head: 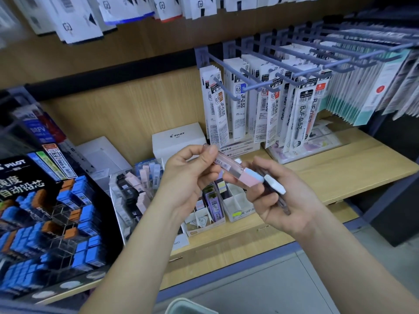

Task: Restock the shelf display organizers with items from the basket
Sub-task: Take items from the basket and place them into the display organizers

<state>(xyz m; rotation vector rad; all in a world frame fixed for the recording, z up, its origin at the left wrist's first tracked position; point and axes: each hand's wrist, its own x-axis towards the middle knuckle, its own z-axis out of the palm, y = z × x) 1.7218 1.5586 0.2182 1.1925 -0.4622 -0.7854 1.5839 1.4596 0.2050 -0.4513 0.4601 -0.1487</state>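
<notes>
My left hand pinches a slim clear lead case with a pink cap above the shelf. My right hand grips a bundle of similar cases, one with a white cap and one with a pale blue cap, their dark ends sticking out past my palm. Below my hands stands a clear acrylic organizer holding pink, blue and dark cases. White divided trays sit just right of it. The basket rim shows at the bottom edge.
A black Pilot lead display with blue and orange boxes fills the left. Refill packs hang on grey pegs at upper right. A white Pilot box stands at the back. The wooden shelf board runs to the right.
</notes>
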